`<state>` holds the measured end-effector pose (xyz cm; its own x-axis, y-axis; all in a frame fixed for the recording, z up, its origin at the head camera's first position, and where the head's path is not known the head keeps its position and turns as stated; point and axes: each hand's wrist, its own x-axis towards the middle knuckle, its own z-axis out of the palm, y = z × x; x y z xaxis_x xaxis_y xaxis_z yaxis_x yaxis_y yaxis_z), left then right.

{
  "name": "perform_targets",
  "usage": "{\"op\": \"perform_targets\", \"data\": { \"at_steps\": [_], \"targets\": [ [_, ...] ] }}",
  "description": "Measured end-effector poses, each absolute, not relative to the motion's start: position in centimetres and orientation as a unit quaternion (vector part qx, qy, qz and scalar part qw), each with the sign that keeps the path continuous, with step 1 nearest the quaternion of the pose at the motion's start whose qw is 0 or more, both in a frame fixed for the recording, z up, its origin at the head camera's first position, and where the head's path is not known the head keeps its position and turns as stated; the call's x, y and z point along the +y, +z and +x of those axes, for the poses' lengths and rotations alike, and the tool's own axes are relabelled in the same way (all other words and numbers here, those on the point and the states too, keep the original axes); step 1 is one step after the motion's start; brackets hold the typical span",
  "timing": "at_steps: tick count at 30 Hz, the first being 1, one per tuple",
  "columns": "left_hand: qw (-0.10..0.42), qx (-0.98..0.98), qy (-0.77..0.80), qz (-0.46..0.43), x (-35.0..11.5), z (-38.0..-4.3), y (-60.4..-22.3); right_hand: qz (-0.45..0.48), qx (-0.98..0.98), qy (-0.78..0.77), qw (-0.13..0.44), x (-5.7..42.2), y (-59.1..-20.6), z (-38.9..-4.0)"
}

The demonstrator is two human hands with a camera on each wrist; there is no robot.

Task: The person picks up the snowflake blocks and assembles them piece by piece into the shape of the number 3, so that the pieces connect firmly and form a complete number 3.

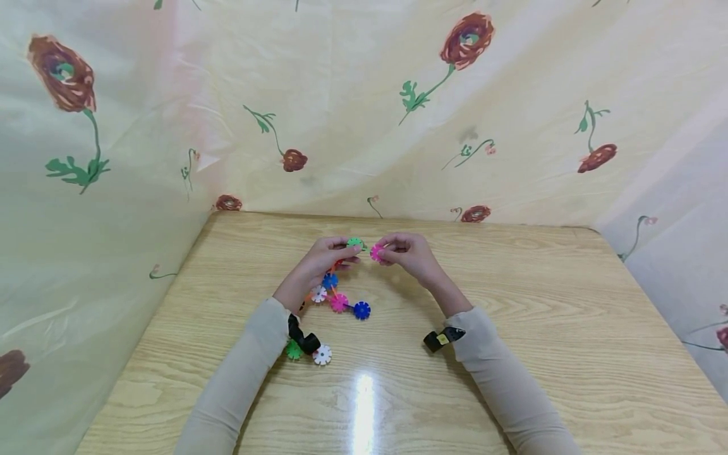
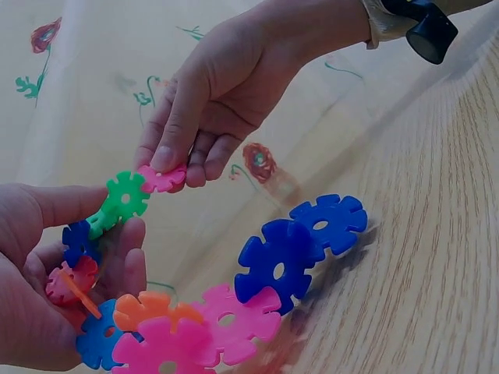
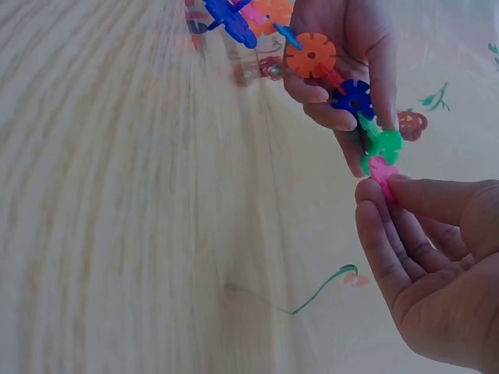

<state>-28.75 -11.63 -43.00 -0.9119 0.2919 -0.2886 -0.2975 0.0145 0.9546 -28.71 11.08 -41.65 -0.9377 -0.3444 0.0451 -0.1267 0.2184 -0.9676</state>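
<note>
My left hand [image 1: 325,256] pinches a green notched interlocking disc [image 2: 127,197] between thumb and fingers. That disc ends a linked chain of colourful plastic discs, which runs across the left palm past a dark blue disc [image 3: 354,99] and an orange disc [image 3: 310,55]. Opposite it, my right hand [image 1: 411,256] pinches a pink disc [image 2: 162,178] by thumb and fingertips, its edge right at the green disc's rim. Lower down, the chain hangs over the table with a blue disc [image 1: 330,280], a pink disc [image 1: 339,303] and a dark blue disc [image 1: 361,310] at one end.
Beside the left wrist, a green disc [image 1: 294,349] and a white disc [image 1: 321,354] show, partly covered by the sleeve and wrist camera [image 1: 307,342]. The wooden table [image 1: 540,303] meets a flowered cloth backdrop [image 1: 341,107] behind and at both sides.
</note>
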Motion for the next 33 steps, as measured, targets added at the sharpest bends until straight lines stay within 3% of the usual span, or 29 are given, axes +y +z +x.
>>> {"op": "perform_targets", "data": {
  "at_steps": [33],
  "targets": [
    [0.237,0.694,0.68,0.009,-13.3,-28.5,-42.0,-0.079,0.75,-0.653,0.07,9.6,-43.2,-28.1]
  ]
}}
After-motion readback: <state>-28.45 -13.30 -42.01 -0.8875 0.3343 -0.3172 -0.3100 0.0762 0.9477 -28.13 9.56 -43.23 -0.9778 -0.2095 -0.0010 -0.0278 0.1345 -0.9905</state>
